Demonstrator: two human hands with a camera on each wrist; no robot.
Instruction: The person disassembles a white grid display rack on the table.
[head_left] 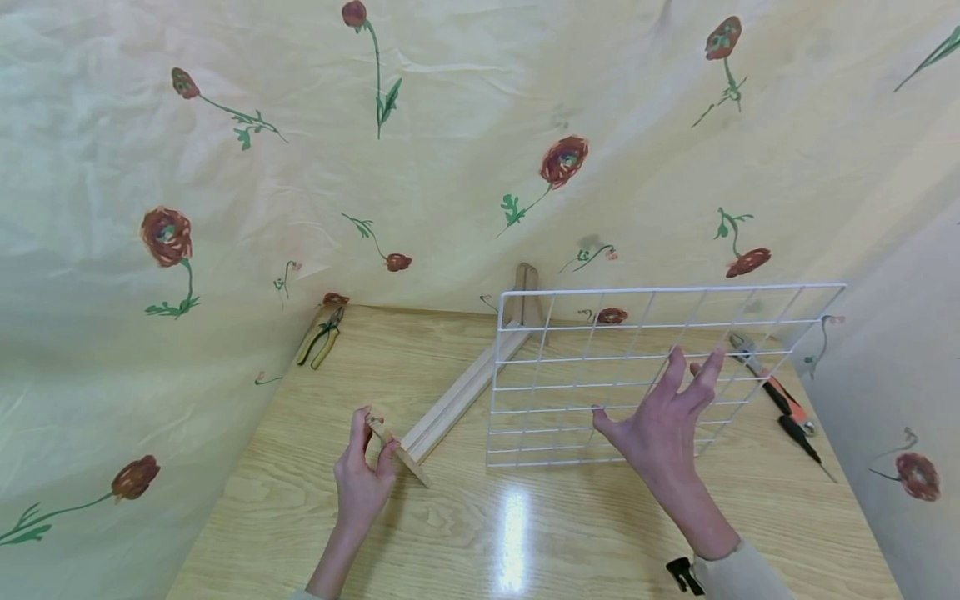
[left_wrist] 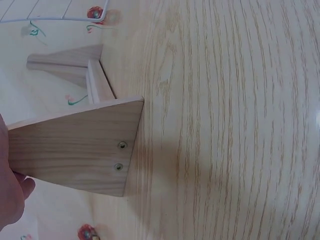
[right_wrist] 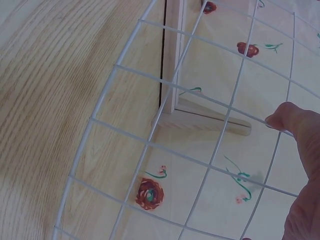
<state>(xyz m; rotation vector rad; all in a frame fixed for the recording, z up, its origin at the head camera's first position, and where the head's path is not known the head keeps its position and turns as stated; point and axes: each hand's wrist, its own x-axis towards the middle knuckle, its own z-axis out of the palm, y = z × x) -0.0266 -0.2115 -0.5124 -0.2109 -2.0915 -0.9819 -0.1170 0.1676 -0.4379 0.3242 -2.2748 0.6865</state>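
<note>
In the head view, my left hand (head_left: pixel 360 479) grips the near end board of a wooden stand (head_left: pixel 463 396), thumb and fingers on either side of the board. The left wrist view shows this end board (left_wrist: pixel 70 147) tapering toward the hand, with two metal screw heads near its wide edge. A long double rail joins it to a similar upright at the back. My right hand (head_left: pixel 667 425) holds a white wire grid (head_left: pixel 675 289) with spread, bent fingers. Up close, the thumb (right_wrist: pixel 287 117) presses on a wire. The grid stands tilted, partly in front of the stand's far end.
Pliers with yellow handles (head_left: pixel 331 325) lie at the back left of the table (head_left: pixel 450 542). Orange-and-black pliers (head_left: pixel 780 396) and a black screwdriver (head_left: pixel 798 437) lie on the right. A black buckle (head_left: pixel 684 573) is beside the right sleeve. Flowered cloth (head_left: pixel 450 183) hangs behind.
</note>
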